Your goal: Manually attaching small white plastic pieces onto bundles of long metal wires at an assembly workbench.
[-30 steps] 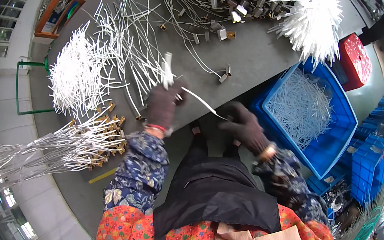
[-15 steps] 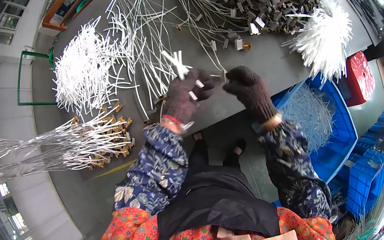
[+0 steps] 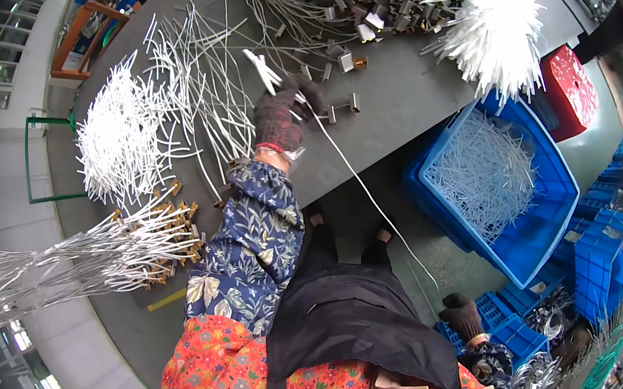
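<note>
My left hand [image 3: 282,118], in a dark knitted glove, is closed over the table on a few short white tubes [image 3: 262,71] and a long white wire [image 3: 374,200]. The wire runs from its fingers down to the right, across the table edge and over the floor. Just beyond the fingertips is a small metal bracket [image 3: 345,108]; whether it touches the hand I cannot tell. My right hand [image 3: 462,317], gloved too, is low at the right, near the wire's far end. Its fingers look curled, and what they hold, if anything, is hidden.
White tubes lie in a pile [image 3: 123,134] at left, beside loose wires [image 3: 203,90]. A bundle of brass-ended wires [image 3: 84,251] sits nearer. Metal brackets [image 3: 399,5] heap at the back, with a tube bundle [image 3: 497,42]. A blue crate [image 3: 551,226] of clear strips stands right, by a red stool [image 3: 571,91].
My right hand has left the left hand and swung down to the lower right. The white wire now stretches out between them. My left hand keeps hold of the white tubes; the view has shifted slightly.
</note>
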{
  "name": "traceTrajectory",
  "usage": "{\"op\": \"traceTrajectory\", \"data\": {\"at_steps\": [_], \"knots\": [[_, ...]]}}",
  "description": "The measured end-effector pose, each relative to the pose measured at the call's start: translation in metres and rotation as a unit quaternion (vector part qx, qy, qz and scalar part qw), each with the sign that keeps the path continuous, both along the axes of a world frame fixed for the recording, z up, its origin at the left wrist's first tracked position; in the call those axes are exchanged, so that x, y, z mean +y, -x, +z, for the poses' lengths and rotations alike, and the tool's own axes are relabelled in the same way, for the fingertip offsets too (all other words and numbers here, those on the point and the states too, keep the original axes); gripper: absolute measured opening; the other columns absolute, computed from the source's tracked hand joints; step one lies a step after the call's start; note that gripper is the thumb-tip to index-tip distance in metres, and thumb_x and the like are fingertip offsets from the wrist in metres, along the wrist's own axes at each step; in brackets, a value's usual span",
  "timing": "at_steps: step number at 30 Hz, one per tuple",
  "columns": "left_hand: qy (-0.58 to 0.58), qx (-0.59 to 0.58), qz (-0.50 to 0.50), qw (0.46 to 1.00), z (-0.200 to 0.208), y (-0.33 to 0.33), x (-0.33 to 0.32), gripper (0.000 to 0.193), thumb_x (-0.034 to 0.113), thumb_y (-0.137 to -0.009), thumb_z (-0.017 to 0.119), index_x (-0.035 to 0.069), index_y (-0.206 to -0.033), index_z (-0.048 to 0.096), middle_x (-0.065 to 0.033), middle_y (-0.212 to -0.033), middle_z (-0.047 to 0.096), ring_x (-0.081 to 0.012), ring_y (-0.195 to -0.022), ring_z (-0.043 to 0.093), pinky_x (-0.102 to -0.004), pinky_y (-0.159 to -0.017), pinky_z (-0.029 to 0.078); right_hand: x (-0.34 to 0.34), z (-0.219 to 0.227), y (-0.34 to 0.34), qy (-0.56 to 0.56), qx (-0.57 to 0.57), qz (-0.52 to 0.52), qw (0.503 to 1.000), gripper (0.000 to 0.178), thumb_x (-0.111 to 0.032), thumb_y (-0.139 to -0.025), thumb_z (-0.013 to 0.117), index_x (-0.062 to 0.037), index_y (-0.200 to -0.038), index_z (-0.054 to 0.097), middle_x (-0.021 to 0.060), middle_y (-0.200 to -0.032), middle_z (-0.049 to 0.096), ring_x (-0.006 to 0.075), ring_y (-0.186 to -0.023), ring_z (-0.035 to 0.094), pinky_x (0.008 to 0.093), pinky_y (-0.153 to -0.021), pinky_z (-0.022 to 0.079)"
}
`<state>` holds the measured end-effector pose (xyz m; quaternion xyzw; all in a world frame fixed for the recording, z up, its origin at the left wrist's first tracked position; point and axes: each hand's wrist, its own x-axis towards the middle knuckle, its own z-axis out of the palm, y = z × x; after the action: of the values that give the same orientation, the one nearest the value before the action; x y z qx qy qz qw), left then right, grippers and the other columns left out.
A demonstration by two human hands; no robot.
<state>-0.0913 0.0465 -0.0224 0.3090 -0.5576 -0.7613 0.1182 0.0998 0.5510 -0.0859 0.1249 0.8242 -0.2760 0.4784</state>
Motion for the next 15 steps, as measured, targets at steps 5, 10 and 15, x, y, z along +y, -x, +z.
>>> {"op": "traceTrajectory", "data": {"at_steps": [5,10,15], "knots": [[-0.068,0.096,0.143,0.983,0.031,0.017,-0.018,0.027,0.024,-0.097,0.055,0.000,-0.091,0.064,-0.0112,-0.073,0.065,-0.0206,-0.056,0.063,-0.0317,-0.053,0.055,-0.022,0.012,0.018,-0.007,-0.028,-0.041,0.999,0.037,-0.015,-0.070,0.074,-0.0064,-0.106,0.067,0.0087,-0.089,0.070,0.0188,-0.072,0.066,0.0319,-0.065,0.052],[0.032,0.115,0.082,0.989,0.042,0.015,-0.039,0.029,0.026,-0.098,0.054,-0.001,-0.093,0.064,-0.0120,-0.078,0.066,-0.0217,-0.061,0.064,-0.0335,-0.054,0.055,-0.029,0.017,0.027,0.011,-0.021,-0.078,0.997,0.035,-0.013,-0.071,0.073,-0.0050,-0.104,0.066,0.0067,-0.082,0.068,0.0162,-0.066,0.063,0.0297,-0.060,0.051],[-0.031,0.098,0.095,0.990,0.038,0.005,-0.052,0.033,0.029,-0.100,0.050,-0.002,-0.101,0.061,-0.0149,-0.086,0.067,-0.0253,-0.071,0.067,-0.0399,-0.066,0.059,-0.031,0.017,0.023,0.068,-0.056,-0.064,0.994,0.037,-0.012,-0.071,0.073,-0.0042,-0.106,0.065,0.0068,-0.086,0.067,0.0148,-0.066,0.061,0.0296,-0.059,0.051]]}}
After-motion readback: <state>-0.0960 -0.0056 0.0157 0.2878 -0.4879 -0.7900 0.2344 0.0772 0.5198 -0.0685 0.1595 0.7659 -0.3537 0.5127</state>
